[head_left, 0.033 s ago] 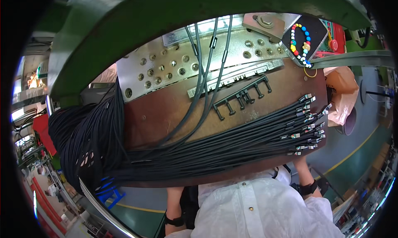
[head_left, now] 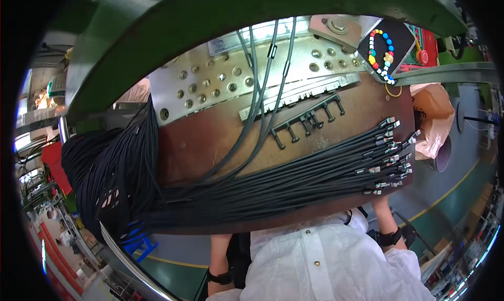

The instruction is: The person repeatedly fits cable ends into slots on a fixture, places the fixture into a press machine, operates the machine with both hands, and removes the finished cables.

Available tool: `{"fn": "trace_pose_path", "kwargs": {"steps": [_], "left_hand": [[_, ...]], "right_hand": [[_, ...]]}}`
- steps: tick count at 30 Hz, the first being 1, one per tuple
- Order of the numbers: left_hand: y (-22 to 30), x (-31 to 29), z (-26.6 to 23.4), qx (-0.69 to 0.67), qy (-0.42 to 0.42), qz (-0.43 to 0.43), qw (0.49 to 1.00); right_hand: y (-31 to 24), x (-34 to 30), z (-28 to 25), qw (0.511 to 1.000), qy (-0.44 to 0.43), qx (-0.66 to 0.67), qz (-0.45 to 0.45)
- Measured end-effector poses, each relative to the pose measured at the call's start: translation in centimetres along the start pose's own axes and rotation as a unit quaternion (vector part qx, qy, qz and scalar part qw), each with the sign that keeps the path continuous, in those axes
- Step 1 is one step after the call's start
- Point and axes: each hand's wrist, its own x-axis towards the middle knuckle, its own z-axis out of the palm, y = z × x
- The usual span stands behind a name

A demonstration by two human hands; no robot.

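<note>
Both my hands are hidden beneath the front edge of the brown worktable (head_left: 194,143). Only my left forearm (head_left: 219,248) and my right forearm (head_left: 386,217) show, each with a black wristband. On the tabletop above them lies a thick bundle of black cables (head_left: 252,198), its metal plug ends (head_left: 391,154) fanned out at the right. Behind the bundle rests a black plastic strip with several short pegs (head_left: 307,123). Alongside it is a slotted metal bar (head_left: 302,97). Several cables rise from the bundle across the bar into the machine.
A green machine frame (head_left: 252,4) arches over a drilled metal plate (head_left: 210,86). At the back right, a beaded bracelet (head_left: 372,59) lies on a dark flat panel. A brown paper bag (head_left: 433,112) stands past the right edge; cables hang off the left over a metal rail (head_left: 126,264).
</note>
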Motion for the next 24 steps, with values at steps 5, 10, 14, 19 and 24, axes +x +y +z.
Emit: {"fn": "trace_pose_path", "kwargs": {"steps": [5, 10, 14, 19, 24], "left_hand": [[-5.6, 0.3, 1.5, 0.133, 0.121, 0.254, 0.950], [-1.7, 0.5, 0.8, 0.104, 0.054, 0.132, 0.984], [-1.6, 0.4, 0.8, 0.200, 0.107, 0.191, 0.955], [0.7, -0.6, 0.3, 0.200, 0.098, 0.203, 0.953], [15.5, -2.4, -3.2, 0.009, -0.423, 0.232, 0.876]], "right_hand": [[-2.1, 0.6, 1.0, 0.918, -0.013, -0.356, -0.173], [-4.9, 0.7, 2.0, 0.926, 0.009, -0.326, -0.188], [-5.5, 1.1, 2.6, 0.921, 0.021, -0.335, -0.196], [-11.2, 0.6, 1.9, 0.845, -0.086, -0.512, -0.127], [-25.4, 1.7, 2.2, 0.689, -0.656, -0.305, -0.048]]}}
